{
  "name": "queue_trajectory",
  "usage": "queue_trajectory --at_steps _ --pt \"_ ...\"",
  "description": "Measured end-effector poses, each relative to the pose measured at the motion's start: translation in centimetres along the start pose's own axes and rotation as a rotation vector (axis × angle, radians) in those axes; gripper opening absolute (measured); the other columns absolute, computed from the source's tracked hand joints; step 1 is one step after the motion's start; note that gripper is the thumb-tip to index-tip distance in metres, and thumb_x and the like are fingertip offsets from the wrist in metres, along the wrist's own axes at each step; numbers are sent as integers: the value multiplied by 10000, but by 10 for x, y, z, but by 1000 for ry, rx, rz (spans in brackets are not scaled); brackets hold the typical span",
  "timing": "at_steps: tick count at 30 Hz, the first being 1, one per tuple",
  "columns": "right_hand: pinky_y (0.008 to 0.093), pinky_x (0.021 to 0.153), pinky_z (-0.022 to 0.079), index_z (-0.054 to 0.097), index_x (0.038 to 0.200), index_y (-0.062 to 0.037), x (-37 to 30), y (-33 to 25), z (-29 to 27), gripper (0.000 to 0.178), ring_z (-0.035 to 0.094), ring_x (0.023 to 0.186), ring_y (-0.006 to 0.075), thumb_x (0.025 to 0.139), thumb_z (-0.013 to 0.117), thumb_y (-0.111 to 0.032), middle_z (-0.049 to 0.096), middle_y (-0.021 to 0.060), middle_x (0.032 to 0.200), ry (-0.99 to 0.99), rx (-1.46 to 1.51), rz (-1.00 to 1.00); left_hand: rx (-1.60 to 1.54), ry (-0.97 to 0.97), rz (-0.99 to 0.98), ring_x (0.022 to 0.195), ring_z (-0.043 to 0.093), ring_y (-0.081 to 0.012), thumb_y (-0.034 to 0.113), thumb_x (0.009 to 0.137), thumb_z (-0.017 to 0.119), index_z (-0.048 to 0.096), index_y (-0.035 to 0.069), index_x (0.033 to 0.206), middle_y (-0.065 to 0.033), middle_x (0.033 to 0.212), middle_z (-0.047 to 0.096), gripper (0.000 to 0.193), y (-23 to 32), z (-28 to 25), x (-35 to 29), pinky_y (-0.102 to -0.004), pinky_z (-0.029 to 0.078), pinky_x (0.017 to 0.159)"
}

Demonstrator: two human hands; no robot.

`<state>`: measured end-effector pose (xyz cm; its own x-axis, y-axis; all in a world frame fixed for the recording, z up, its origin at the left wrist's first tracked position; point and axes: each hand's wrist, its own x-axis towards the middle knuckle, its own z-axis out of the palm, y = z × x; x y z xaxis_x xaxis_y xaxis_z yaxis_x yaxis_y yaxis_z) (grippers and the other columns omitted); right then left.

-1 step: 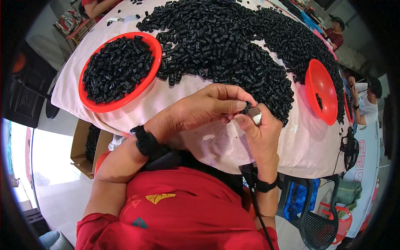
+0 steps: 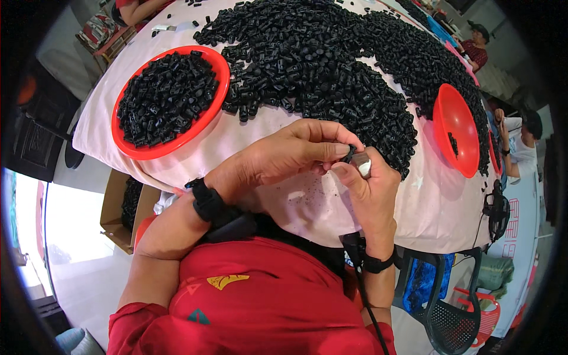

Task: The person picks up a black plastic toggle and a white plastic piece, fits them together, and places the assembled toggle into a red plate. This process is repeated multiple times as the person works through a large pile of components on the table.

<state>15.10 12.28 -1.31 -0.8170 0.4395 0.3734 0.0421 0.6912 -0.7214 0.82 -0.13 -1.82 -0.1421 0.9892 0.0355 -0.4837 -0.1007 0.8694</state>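
My left hand (image 2: 290, 155) pinches a small black plastic part (image 2: 350, 152) between thumb and fingertips. Curled round a short silvery metal tool (image 2: 362, 165), my right hand (image 2: 374, 188) holds it against or right beside that part; its exact kind is hidden by the fingers. Both hands meet above the pale pink cloth (image 2: 272, 198), at the near edge of a large heap of similar black parts (image 2: 307, 59). Dark specks lie on the cloth beneath the hands. To the left stands a round red basin (image 2: 221, 106) filled with black parts.
A red bowl (image 2: 458, 118) with a few black parts sits tilted at the right. A cardboard box (image 2: 112, 204) holding black pieces is below the table's left side. A black chair (image 2: 452, 322) stands at lower right. Other people sit round the table's far and right sides.
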Motion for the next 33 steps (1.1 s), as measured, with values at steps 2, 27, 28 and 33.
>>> queue_trajectory --at_steps 2,27,28,33 --pt "288 481 451 619 779 -23 1 -3 0 486 608 512 174 787 715 -499 599 82 580 -7 5 2 10 -4 9 755 492 -21 163 942 585 588 29 1171 39 932 589 265 0 0 1 -172 407 668" --pt "196 651 449 616 1006 2 3 0 1 136 589 755 54 896 613 -79 665 37 846 -36 478 -14 -46 40 -111 711 533 -48 179 911 633 572 31 1148 -17 895 619 286 11 -1 -2 -172 428 628" --pt "195 655 452 614 1005 2 3 -1 2 136 594 755 55 898 613 -81 669 41 838 -36 467 -12 33 39 -91 711 536 -44 176 909 636 578 29 1146 -20 896 628 284 11 -1 -3 -168 429 628" --pt "194 662 456 605 1003 2 1 -3 1 140 602 745 61 904 613 -98 673 47 824 -53 517 50 30 42 -97 709 531 -43 168 901 644 593 26 1120 -16 882 627 266 12 0 -4 -168 423 617"
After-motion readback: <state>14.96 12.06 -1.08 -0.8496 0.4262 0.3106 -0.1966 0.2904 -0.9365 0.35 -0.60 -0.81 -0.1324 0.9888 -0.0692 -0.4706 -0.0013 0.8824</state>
